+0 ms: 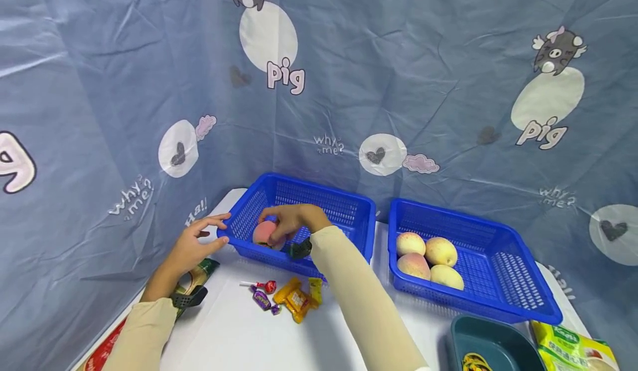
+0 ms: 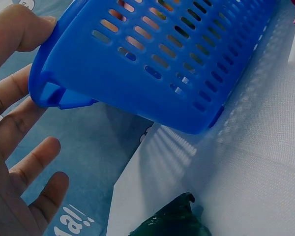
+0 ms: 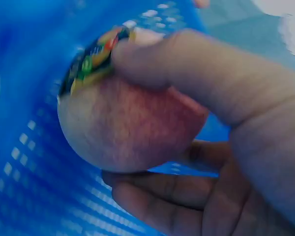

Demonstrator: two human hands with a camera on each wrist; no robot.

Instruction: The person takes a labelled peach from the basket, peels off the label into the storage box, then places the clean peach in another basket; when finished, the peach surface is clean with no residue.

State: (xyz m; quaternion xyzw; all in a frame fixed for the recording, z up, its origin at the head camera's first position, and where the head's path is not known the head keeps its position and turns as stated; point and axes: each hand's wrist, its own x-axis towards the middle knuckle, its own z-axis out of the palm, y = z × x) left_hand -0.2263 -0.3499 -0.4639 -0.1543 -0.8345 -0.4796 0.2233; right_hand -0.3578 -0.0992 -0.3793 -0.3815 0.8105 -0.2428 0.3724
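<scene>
In the left blue basket (image 1: 324, 191), my right hand (image 1: 295, 217) grips a pinkish peach (image 1: 264, 231) between thumb and fingers. The right wrist view shows the peach's reddish skin close up, with a dark, green-and-yellow printed label or wrapper (image 3: 91, 66) at the thumb; whether it is stuck on or only touching, I cannot tell. My left hand (image 1: 186, 249) holds the near left corner of the same basket. Its thumb lies on the rim and two fingers reach behind it, while the other fingers (image 2: 39, 164) are spread below.
A second blue basket (image 1: 503, 293) holds several peaches (image 1: 441, 251). In front of the left basket lie a lollipop (image 1: 269, 287), a purple candy (image 1: 261, 299) and yellow-wrapped pieces (image 1: 297, 300). A teal bin (image 1: 458, 338) and green-yellow packet (image 1: 573, 349) stand right; a green packet (image 1: 204, 271) lies left.
</scene>
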